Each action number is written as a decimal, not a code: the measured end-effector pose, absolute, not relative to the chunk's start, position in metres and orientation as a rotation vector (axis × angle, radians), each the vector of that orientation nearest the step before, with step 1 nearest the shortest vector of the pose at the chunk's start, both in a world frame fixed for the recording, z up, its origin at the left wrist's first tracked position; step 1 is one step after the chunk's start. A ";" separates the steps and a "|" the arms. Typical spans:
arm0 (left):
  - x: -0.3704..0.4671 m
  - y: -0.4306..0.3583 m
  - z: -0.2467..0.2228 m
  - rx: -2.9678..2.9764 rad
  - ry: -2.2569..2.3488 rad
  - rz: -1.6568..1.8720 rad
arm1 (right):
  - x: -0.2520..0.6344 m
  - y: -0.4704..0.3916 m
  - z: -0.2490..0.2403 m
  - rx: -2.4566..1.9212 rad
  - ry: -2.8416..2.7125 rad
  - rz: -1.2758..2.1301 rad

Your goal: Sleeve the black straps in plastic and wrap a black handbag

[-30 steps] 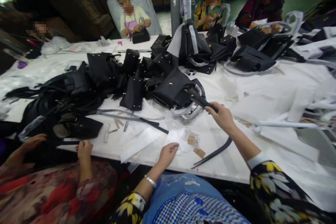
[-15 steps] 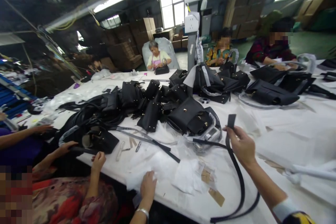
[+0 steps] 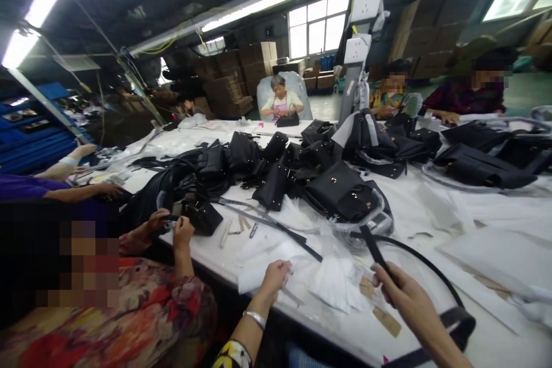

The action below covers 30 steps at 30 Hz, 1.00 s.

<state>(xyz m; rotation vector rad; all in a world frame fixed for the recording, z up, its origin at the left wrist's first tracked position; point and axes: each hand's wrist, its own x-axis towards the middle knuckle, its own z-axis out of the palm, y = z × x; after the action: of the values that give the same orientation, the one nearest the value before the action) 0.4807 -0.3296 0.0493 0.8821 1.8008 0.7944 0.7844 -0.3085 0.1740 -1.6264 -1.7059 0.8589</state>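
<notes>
Black strap (image 3: 371, 246) is raised above the near side of the white table (image 3: 199, 248), clamped between thumb and fingers of the right hand (image 3: 404, 292). Its held end stands free, joined to no bag; no fastening is visible. Gripping is done; remaining work on it I cannot judge. The right forearm enters from lower right, hand angled forward and inward. The left hand (image 3: 274, 278) hovers by the table edge, fingertips drawn close; whether they grip anything, I cannot tell. Beyond lie other straps (image 3: 314, 250), a black handbag (image 3: 334, 191) and heaped bags (image 3: 242, 152).
</notes>
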 end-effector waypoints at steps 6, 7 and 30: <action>0.526 -0.352 0.092 0.617 1.297 1.113 | 0.713 -0.364 0.137 -1.343 -1.641 1.427; 0.532 -0.356 0.098 0.549 1.213 1.180 | 0.708 -0.369 0.136 -1.301 -1.672 1.421; 0.576 -0.410 0.104 0.572 1.101 0.781 | 0.723 -0.377 0.133 -1.388 -1.507 1.340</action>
<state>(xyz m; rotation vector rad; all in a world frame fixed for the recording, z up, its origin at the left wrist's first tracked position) 0.5760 -0.4099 0.1037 0.5719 1.1008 0.7815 0.7234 -0.3774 0.1328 -1.3885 -1.5072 1.3396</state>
